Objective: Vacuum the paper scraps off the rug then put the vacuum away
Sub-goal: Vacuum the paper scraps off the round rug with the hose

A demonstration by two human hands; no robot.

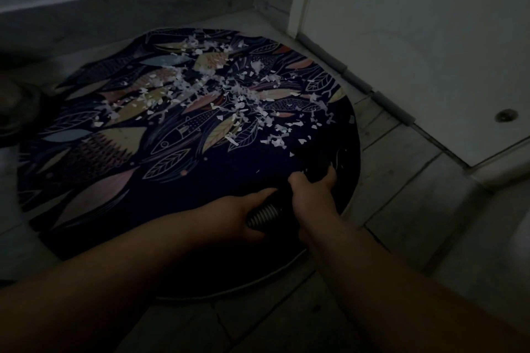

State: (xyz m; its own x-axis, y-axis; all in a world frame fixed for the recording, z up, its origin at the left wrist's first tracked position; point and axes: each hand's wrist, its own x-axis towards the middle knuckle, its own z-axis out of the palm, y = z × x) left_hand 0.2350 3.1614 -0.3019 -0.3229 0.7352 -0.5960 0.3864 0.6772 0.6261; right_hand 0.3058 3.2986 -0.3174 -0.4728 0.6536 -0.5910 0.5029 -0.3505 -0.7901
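Dim light; fine detail is being lost in shadow.

The ribbed hose (265, 215) of the vacuum is being held low over the near right part of the round rug (114, 180). It is being gripped by the left hand (239, 213) from the near side, fingers curled round it. The dark tube just beyond is being clasped by the right hand (312, 190), fingers wrapped tight. The nozzle tip is being hidden by the dark, so contact with the rug cannot be told. The vacuum's body is not being shown.

The paper scraps (200, 86) are being seen thick across the middle and far part of the rug and thinner toward the right edge.

Risks, as judged:
- The rug is being weighed down by nothing, so its edge could be sucked up and bunched against the nozzle.
- Light scraps could be scattered onto the floor tiles (401, 209) by a fast sweep; one scrap (351, 119) is being seen at the right rim.
- Longer strips could be caught in the tube, clogging it.
- The white door (430, 51) could be struck by a wide swing to the right.
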